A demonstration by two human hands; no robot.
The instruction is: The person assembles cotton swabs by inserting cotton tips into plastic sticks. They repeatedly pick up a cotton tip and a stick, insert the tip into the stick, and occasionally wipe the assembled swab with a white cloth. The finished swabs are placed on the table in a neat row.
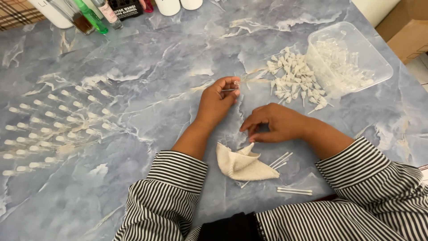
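While left hand point(217, 101) pinches a stick point(228, 90), open tabletop point(156, 71) surrounds it

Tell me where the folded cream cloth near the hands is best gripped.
Probably at the raised, pointed fold at the top of the cream cloth, pinched from above: that flap stands up off the marble table, while the rest lies flat. The right hand is nearest, just above it; thin white sticks crowd its right side.
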